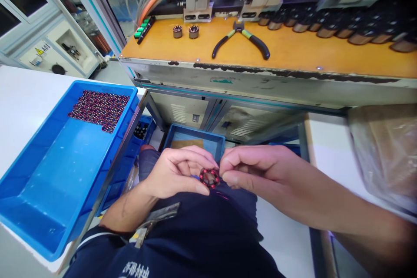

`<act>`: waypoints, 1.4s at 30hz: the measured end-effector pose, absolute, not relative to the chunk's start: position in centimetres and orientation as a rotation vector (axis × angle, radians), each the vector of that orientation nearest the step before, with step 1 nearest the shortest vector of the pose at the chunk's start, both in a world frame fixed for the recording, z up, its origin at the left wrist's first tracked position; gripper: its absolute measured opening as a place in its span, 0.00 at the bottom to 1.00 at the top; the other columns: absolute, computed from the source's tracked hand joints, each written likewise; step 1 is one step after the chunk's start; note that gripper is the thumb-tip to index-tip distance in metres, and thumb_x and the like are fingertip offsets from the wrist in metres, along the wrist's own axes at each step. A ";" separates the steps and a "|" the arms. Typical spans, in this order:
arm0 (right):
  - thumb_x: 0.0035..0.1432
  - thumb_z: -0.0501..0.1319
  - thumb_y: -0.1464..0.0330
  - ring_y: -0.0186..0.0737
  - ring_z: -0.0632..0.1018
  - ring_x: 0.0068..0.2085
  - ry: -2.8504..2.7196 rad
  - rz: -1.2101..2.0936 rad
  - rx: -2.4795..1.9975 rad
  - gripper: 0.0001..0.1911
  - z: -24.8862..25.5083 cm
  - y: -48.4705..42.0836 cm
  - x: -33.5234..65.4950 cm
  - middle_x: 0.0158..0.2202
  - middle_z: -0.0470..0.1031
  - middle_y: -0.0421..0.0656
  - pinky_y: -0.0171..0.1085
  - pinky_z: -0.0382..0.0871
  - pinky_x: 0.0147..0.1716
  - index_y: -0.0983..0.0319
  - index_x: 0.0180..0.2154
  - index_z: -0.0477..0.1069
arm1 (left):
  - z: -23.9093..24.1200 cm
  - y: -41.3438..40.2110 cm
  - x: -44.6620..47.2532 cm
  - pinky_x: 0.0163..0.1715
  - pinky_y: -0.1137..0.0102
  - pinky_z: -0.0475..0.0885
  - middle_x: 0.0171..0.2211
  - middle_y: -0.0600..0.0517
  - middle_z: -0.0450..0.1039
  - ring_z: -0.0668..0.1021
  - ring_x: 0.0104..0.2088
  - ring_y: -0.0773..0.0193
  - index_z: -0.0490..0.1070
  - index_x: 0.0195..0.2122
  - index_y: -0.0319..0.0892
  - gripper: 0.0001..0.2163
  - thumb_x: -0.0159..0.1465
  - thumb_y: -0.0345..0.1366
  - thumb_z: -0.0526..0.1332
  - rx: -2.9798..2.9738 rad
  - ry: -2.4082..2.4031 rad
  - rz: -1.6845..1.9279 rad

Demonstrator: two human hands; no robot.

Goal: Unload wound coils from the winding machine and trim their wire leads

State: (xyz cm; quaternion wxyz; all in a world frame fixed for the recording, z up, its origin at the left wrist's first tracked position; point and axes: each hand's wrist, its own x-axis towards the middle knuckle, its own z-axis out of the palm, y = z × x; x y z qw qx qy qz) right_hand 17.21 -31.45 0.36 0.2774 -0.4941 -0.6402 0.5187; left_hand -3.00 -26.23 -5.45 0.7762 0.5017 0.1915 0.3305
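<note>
In front of my torso, my left hand is closed round the rim of a small wound stator, a dark ring with red-copper coils. Its open centre faces up towards me. Thumb and forefinger of my right hand are pinched together at the ring's right edge. Whatever lies between those fingertips is too small or hidden to make out. To the left, a blue tray holds a packed block of similar stators in its far end.
On the orange-topped bench lie cutting pliers, two stators, and a black marker beside green pieces. Dark cylindrical parts line its right side. Another blue tray sits below. A plastic-wrapped carton stands at right.
</note>
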 end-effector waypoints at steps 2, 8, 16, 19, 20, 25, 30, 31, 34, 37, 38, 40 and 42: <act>0.62 0.59 0.64 0.32 0.71 0.27 -1.699 1.406 -1.330 0.12 0.3 -31.5 17.1 0.26 0.72 0.39 0.31 0.62 0.26 0.61 0.28 0.74 | -5.6 -26.2 -3.0 0.30 0.77 0.77 0.36 0.48 0.78 0.79 0.29 0.70 0.82 0.33 0.40 0.16 0.41 0.29 0.79 1.103 0.393 0.743; 0.60 0.60 0.65 0.31 0.69 0.26 -1.659 1.427 -1.347 0.11 0.5 -31.7 17.0 0.24 0.71 0.38 0.31 0.60 0.24 0.61 0.27 0.73 | -6.0 -26.3 -3.0 0.33 0.77 0.77 0.38 0.49 0.77 0.78 0.32 0.70 0.83 0.40 0.46 0.23 0.41 0.31 0.79 1.196 0.349 0.829; 0.63 0.58 0.63 0.31 0.66 0.25 -1.717 1.392 -1.382 0.14 0.9 -32.1 16.7 0.23 0.68 0.38 0.32 0.56 0.23 0.61 0.27 0.72 | -5.7 -26.5 -2.8 0.33 0.75 0.77 0.38 0.49 0.73 0.77 0.30 0.71 0.83 0.39 0.44 0.21 0.42 0.34 0.79 1.195 0.327 0.807; 0.64 0.57 0.63 0.32 0.68 0.26 -1.775 1.349 -1.354 0.14 1.0 -32.4 16.9 0.24 0.70 0.39 0.32 0.59 0.24 0.61 0.27 0.72 | -5.5 -26.6 -2.7 0.31 0.75 0.77 0.37 0.49 0.73 0.77 0.30 0.71 0.82 0.36 0.42 0.20 0.41 0.35 0.79 1.194 0.349 0.801; 0.65 0.57 0.64 0.32 0.69 0.27 -1.833 1.334 -1.318 0.14 1.0 -32.5 17.2 0.25 0.70 0.39 0.32 0.61 0.25 0.61 0.28 0.72 | -5.5 -26.6 -2.8 0.31 0.75 0.77 0.37 0.49 0.73 0.77 0.30 0.70 0.82 0.36 0.42 0.20 0.40 0.34 0.79 1.191 0.352 0.800; 0.66 0.59 0.70 0.33 0.76 0.33 -2.188 0.730 -1.107 0.04 0.4 -32.8 19.0 0.33 0.76 0.41 0.33 0.70 0.33 0.59 0.38 0.73 | -5.5 -26.7 -3.0 0.33 0.74 0.77 0.38 0.49 0.73 0.80 0.32 0.67 0.82 0.37 0.43 0.21 0.40 0.33 0.79 1.118 0.330 0.790; 0.64 0.62 0.71 0.40 0.79 0.42 -2.207 0.269 -1.016 0.09 -0.3 -32.8 18.7 0.41 0.78 0.45 0.37 0.75 0.44 0.58 0.46 0.72 | -5.2 -26.9 -2.7 0.31 0.74 0.76 0.38 0.51 0.72 0.80 0.30 0.67 0.81 0.35 0.40 0.21 0.38 0.32 0.80 0.923 0.285 0.658; 0.64 0.62 0.71 0.39 0.79 0.42 -2.212 0.282 -1.002 0.09 -0.4 -32.8 18.4 0.41 0.78 0.44 0.37 0.75 0.43 0.57 0.46 0.72 | -5.1 -26.9 -2.6 0.32 0.75 0.76 0.38 0.51 0.72 0.80 0.30 0.68 0.81 0.35 0.40 0.21 0.38 0.30 0.80 0.881 0.277 0.631; 0.65 0.61 0.70 0.38 0.79 0.40 -2.192 0.336 -0.981 0.08 -0.3 -32.7 17.8 0.40 0.78 0.42 0.36 0.76 0.42 0.56 0.46 0.72 | -5.0 -26.9 -2.3 0.32 0.78 0.76 0.37 0.52 0.73 0.80 0.30 0.71 0.82 0.35 0.41 0.22 0.36 0.25 0.79 0.799 0.260 0.581; 0.64 0.62 0.71 0.37 0.79 0.39 -2.173 0.371 -0.959 0.07 -0.2 -32.6 17.5 0.38 0.79 0.42 0.37 0.75 0.40 0.56 0.44 0.72 | -5.2 -26.9 -2.3 0.32 0.79 0.75 0.36 0.52 0.74 0.79 0.30 0.72 0.82 0.35 0.40 0.23 0.35 0.24 0.79 0.785 0.262 0.570; 0.64 0.62 0.71 0.38 0.79 0.38 -2.171 0.389 -0.952 0.07 -0.2 -32.5 17.5 0.37 0.79 0.42 0.37 0.74 0.39 0.57 0.44 0.72 | -5.3 -26.9 -2.3 0.32 0.79 0.75 0.36 0.52 0.74 0.79 0.30 0.71 0.82 0.34 0.40 0.23 0.35 0.24 0.79 0.792 0.268 0.573; 0.64 0.62 0.71 0.37 0.79 0.36 -2.144 0.450 -0.964 0.05 -0.2 -32.5 17.5 0.35 0.79 0.41 0.37 0.74 0.36 0.57 0.42 0.72 | -5.3 -26.8 -2.4 0.32 0.78 0.76 0.36 0.52 0.74 0.79 0.31 0.70 0.82 0.34 0.40 0.22 0.34 0.25 0.80 0.816 0.285 0.583; 0.64 0.62 0.71 0.36 0.79 0.34 -2.096 0.495 -0.979 0.03 -0.2 -32.5 17.4 0.33 0.79 0.41 0.36 0.73 0.34 0.58 0.40 0.73 | -5.3 -26.8 -2.5 0.31 0.77 0.76 0.36 0.51 0.74 0.79 0.30 0.69 0.82 0.33 0.40 0.22 0.34 0.27 0.80 0.840 0.298 0.591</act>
